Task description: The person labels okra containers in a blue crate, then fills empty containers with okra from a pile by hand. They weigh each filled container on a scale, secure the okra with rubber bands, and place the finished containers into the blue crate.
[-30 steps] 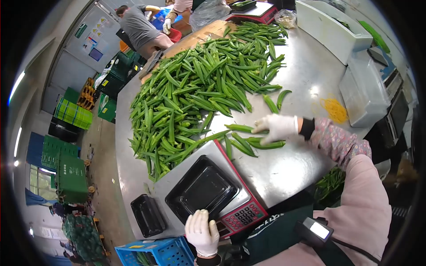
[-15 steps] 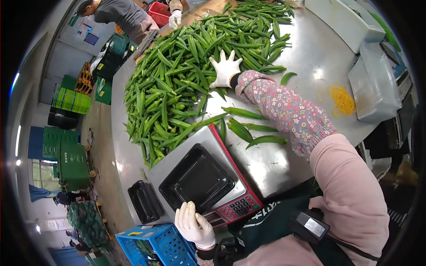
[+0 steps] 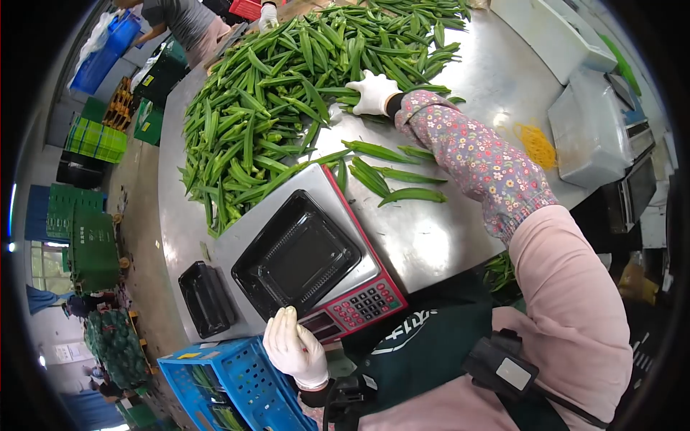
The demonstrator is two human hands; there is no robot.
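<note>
The okra pile (image 3: pixel 287 93) lies against the right hand (image 3: pixel 375 93).

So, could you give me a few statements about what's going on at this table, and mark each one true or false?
1. The left hand and the right hand both wear white gloves. True.
2. The right hand is at the okra pile. True.
3. The left hand is holding up an okra pod. False: no pod shows in it; it is by the corner of the larger black tray.
4. That tray sits on the scale. True.
5. The yellow bands are inside a blue crate. False: they lie on the metal table.
</note>
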